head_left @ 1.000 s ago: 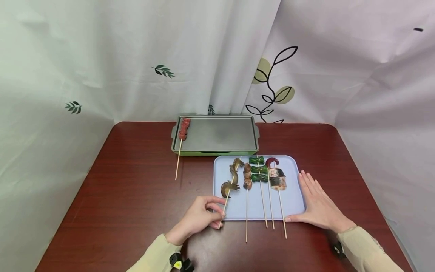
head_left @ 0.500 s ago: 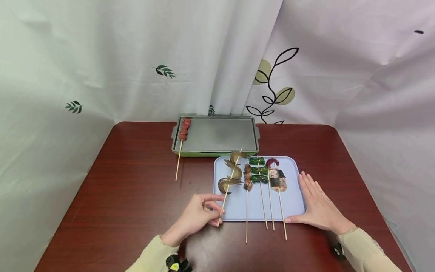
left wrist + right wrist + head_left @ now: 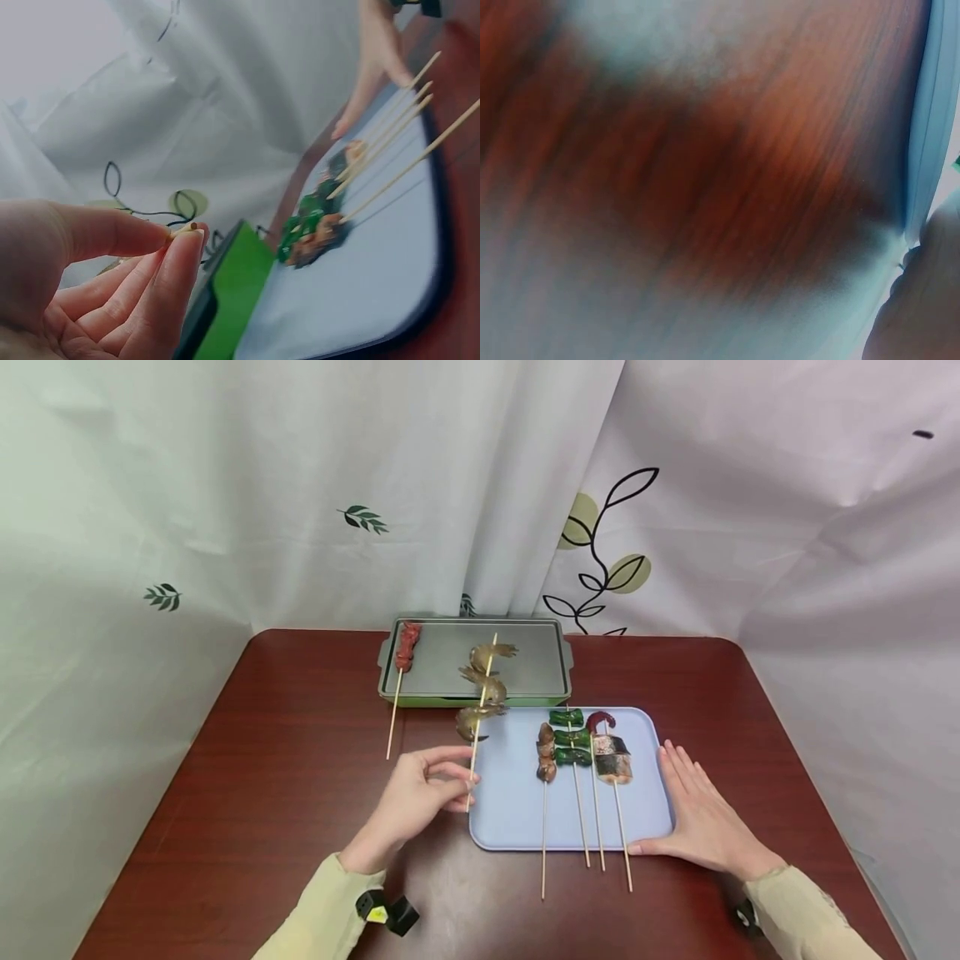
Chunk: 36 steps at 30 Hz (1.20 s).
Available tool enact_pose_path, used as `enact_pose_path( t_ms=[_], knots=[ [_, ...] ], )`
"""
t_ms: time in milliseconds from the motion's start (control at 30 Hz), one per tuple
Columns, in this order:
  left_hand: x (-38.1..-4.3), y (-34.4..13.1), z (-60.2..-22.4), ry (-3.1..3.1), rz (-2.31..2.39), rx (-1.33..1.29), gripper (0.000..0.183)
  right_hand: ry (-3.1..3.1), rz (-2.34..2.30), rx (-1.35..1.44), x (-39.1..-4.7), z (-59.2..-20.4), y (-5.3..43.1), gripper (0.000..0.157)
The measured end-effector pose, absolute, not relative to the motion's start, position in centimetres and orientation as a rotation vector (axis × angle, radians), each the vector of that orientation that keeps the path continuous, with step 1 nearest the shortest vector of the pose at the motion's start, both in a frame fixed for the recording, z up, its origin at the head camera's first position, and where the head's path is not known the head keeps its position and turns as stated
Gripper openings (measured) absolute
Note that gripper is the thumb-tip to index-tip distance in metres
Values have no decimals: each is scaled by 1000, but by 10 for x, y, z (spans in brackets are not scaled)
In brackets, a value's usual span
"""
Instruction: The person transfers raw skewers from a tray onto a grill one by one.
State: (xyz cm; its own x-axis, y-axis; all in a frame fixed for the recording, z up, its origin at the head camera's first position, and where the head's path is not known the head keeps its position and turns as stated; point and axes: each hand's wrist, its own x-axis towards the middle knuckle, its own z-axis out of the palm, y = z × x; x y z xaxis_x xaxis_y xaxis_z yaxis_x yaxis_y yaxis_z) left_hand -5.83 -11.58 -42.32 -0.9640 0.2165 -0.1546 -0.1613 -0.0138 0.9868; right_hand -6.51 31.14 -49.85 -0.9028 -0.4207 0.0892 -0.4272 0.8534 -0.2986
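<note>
My left hand (image 3: 417, 797) pinches the lower stick of a shrimp skewer (image 3: 483, 687) between thumb and fingers. The shrimp skewer is held up above the tray's left edge, its upper part in front of the grill pan (image 3: 517, 658). In the left wrist view the stick's end (image 3: 193, 226) pokes out between thumb and fingertip. My right hand (image 3: 708, 822) rests with straight fingers along the right edge of the light blue tray (image 3: 510, 818), thumb at its front corner. On the tray lie a brown meat skewer (image 3: 546, 760), a green pepper skewer (image 3: 572, 737) and a fish skewer (image 3: 613, 758).
A red meat skewer (image 3: 406, 652) lies on the pan's left side, its stick jutting over the front rim. A dark red curled piece (image 3: 600, 720) sits at the tray's back. White curtains (image 3: 300, 485) stand behind the brown table (image 3: 285, 760).
My left hand has lifted the shrimp skewer off the tray and carried it up, left and toward the pan. The right hand stays at the tray's edge.
</note>
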Motion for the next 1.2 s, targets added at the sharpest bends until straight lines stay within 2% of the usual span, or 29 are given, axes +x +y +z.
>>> enact_pose_path(
  t_ms=[600,1200],
  knots=[
    [-117,-153,-393,2018,2126,-99,47,-3022,500,665,-63,-499,311,143],
    [-139,-163,-401,2004,2042,-228,46,-3026,487,665,-63,-495,309,143]
  ],
)
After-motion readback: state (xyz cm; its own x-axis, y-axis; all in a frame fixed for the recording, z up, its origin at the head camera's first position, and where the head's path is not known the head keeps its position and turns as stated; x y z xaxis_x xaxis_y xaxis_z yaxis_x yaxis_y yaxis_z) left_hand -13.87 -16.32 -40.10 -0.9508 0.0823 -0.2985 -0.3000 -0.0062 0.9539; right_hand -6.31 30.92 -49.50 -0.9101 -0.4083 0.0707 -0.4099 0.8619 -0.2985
